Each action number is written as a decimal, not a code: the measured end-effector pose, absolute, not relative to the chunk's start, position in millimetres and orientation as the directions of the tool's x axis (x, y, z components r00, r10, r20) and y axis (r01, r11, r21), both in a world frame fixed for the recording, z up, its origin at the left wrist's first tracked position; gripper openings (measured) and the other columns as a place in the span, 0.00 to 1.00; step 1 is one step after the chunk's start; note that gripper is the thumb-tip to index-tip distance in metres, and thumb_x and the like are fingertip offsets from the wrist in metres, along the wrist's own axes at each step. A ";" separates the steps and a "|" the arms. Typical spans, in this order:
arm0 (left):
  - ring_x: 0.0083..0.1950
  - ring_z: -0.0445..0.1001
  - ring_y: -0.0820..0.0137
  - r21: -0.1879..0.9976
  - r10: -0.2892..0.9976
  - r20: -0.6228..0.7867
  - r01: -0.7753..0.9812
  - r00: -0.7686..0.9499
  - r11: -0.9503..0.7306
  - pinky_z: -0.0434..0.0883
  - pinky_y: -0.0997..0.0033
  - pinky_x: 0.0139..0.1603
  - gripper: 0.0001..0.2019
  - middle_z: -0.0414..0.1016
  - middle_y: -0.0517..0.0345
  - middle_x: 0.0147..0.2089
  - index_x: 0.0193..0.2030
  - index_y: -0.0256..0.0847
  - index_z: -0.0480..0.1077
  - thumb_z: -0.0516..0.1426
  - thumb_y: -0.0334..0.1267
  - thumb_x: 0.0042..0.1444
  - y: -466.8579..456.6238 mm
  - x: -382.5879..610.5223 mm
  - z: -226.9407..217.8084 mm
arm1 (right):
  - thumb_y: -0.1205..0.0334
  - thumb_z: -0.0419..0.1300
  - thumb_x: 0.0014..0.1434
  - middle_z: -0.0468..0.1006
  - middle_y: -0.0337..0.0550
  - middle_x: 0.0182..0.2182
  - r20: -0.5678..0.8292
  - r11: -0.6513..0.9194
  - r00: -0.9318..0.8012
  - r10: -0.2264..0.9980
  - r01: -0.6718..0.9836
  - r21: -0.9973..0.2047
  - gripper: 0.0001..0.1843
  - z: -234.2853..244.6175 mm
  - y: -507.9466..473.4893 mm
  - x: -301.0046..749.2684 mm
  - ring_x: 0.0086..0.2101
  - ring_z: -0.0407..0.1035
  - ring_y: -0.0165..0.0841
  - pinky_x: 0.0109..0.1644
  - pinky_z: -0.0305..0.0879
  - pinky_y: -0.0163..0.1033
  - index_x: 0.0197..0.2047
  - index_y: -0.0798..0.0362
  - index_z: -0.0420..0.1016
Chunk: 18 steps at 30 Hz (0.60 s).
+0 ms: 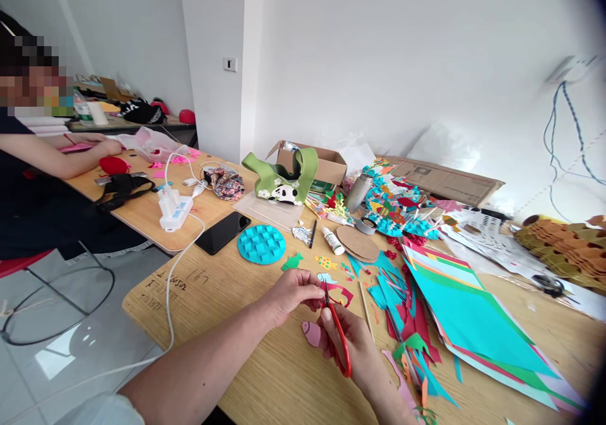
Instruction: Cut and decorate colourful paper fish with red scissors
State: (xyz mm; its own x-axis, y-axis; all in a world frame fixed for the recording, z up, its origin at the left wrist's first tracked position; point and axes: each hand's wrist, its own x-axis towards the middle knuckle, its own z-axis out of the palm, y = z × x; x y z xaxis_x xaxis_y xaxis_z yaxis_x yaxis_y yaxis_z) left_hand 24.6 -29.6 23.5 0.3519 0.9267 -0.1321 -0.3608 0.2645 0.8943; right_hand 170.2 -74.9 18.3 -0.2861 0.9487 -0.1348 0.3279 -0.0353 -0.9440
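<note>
Head view, red-handled scissors [338,327]: they are sitting in the right hand [356,330], blades pointing away and reaching the fingertips of the left hand [286,295].
Right fingers: grasping the scissors by the handles.
Left fingers: thumb and forefinger are pressing together at the blade tips; any scrap between them is too small to tell.
Pink fish [311,333]: this cutout is lying just left of the right fingers, partly hidden by them.
Other fish: a green fish [292,261] and a yellow spotted fish [326,262] are lying just beyond the left fingers.
Blue disc [262,244]: resting beyond the left fingers, with a black phone [223,232] lying farther left.
Paper scraps [388,292]: spreading right of the right fingers.
Paper stack [473,317]: fanning out farther right of them.
Table [269,374]: carrying these beneath the fingers.
Co-worker's arm [80,155]: resting well apart, far left of the fingers.
</note>
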 end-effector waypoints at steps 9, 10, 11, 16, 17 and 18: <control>0.23 0.67 0.74 0.892 0.940 -0.133 -0.375 0.315 0.252 0.64 0.70 0.30 0.10 0.71 0.59 0.22 0.24 0.34 0.68 0.63 0.37 0.35 -28.3 25.5 22.6 | 0.34 0.52 0.54 0.67 0.36 0.15 -0.153 -0.062 -0.268 0.951 0.320 -0.946 0.27 19.8 -74.4 168.4 0.16 0.61 0.26 0.19 0.54 0.31 0.26 0.53 0.62; 0.23 0.67 0.74 0.892 0.939 -0.136 -0.373 0.315 0.255 0.64 0.71 0.30 0.10 0.71 0.59 0.22 0.24 0.34 0.68 0.63 0.37 0.35 -28.3 25.5 22.9 | 0.34 0.52 0.54 0.67 0.36 0.15 -0.151 -0.061 -0.268 0.951 0.316 -0.947 0.28 19.6 -74.3 168.4 0.16 0.60 0.26 0.19 0.54 0.31 0.26 0.53 0.62; 0.23 0.67 0.74 0.893 0.938 -0.137 -0.371 0.317 0.256 0.64 0.71 0.30 0.10 0.71 0.59 0.22 0.24 0.34 0.68 0.63 0.37 0.35 -28.3 25.5 23.2 | 0.34 0.52 0.54 0.67 0.36 0.16 -0.150 -0.061 -0.269 0.951 0.312 -0.948 0.28 19.3 -74.2 168.4 0.16 0.60 0.25 0.19 0.54 0.31 0.26 0.53 0.62; 0.23 0.68 0.74 0.896 0.934 -0.124 -0.367 0.336 0.251 0.64 0.71 0.30 0.10 0.71 0.59 0.22 0.24 0.34 0.67 0.62 0.36 0.36 -28.6 24.8 23.6 | 0.35 0.51 0.55 0.68 0.37 0.16 -0.150 -0.054 -0.294 0.944 0.309 -0.950 0.27 19.1 -73.5 169.0 0.16 0.61 0.25 0.20 0.55 0.31 0.27 0.53 0.62; 0.23 0.68 0.74 0.895 0.934 -0.124 -0.368 0.336 0.251 0.64 0.71 0.30 0.10 0.71 0.59 0.22 0.24 0.34 0.67 0.62 0.36 0.36 -28.6 24.6 23.4 | 0.34 0.51 0.55 0.68 0.37 0.16 -0.152 -0.055 -0.294 0.944 0.313 -0.948 0.27 19.4 -73.5 169.1 0.16 0.61 0.25 0.19 0.54 0.31 0.27 0.53 0.62; 0.23 0.68 0.74 0.894 0.934 -0.124 -0.370 0.335 0.252 0.64 0.71 0.30 0.09 0.71 0.59 0.22 0.24 0.34 0.68 0.62 0.36 0.36 -28.5 24.4 23.1 | 0.34 0.51 0.55 0.68 0.37 0.16 -0.155 -0.057 -0.291 0.944 0.319 -0.946 0.28 19.8 -73.6 169.2 0.16 0.61 0.26 0.19 0.54 0.31 0.27 0.53 0.62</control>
